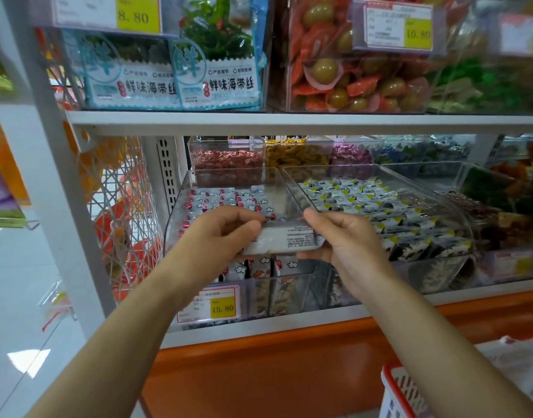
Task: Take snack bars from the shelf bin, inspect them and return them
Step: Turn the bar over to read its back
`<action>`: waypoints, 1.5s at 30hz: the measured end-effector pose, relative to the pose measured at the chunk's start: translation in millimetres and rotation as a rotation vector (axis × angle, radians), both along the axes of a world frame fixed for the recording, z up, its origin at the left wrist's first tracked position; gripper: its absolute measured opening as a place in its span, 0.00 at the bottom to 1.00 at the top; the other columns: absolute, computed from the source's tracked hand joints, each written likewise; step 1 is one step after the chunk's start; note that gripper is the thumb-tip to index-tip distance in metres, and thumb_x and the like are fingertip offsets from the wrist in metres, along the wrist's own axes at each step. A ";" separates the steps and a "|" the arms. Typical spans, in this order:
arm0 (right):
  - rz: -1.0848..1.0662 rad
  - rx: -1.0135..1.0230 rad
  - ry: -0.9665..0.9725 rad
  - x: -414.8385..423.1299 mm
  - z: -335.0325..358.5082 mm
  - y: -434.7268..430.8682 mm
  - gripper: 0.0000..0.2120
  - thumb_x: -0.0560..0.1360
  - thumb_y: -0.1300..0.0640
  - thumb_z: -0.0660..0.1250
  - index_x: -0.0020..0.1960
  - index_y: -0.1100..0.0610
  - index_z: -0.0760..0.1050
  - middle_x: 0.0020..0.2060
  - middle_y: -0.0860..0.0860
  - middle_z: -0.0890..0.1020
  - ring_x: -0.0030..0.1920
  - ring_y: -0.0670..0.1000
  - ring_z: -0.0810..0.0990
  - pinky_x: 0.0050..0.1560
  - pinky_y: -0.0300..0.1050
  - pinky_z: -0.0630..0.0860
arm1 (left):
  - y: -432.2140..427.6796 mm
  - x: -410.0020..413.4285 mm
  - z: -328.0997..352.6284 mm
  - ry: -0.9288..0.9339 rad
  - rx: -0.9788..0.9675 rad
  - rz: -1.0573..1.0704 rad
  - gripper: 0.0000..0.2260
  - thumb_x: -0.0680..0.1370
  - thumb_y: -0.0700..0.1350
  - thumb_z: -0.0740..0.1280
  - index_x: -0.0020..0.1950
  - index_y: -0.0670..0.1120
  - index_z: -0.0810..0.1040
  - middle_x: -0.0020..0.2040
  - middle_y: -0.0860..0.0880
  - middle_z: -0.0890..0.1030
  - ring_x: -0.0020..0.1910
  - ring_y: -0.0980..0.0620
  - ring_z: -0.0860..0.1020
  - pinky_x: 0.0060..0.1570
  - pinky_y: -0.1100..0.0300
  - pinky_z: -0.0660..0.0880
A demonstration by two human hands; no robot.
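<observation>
Snack bar point(285, 241) sits level, long axis left to right, just in front of the clear plastic shelf bin point(174, 215). My left hand point(220, 233) grips its left end with curled fingers; my right hand point(343, 236) pinches the right end. The wrapper is glossy white film, flat, printed back facing me. The return path runs straight ahead, equally near both hands.

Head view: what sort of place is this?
Most likely a shop's snack aisle: a yellow 15.80 price tag, clear bins of wrapped snacks on a white shelf, and a red shopping basket at lower right.
</observation>
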State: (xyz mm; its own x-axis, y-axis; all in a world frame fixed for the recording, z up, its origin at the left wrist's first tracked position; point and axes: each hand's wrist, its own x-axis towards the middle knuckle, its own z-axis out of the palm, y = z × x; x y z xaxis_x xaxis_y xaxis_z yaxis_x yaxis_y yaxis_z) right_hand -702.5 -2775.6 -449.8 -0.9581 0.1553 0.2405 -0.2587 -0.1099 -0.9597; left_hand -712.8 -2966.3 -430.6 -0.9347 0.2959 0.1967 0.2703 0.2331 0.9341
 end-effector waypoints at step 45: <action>0.143 1.537 -0.013 -195.7 27.3 -39.5 0.11 0.78 0.59 0.60 0.54 0.54 0.81 0.59 0.49 0.80 0.62 0.52 0.72 0.65 0.50 0.67 | 7.7 -153.6 -28.6 0.202 -1.169 0.016 0.25 0.80 0.57 0.46 0.77 0.55 0.49 0.78 0.47 0.48 0.76 0.45 0.44 0.70 0.38 0.44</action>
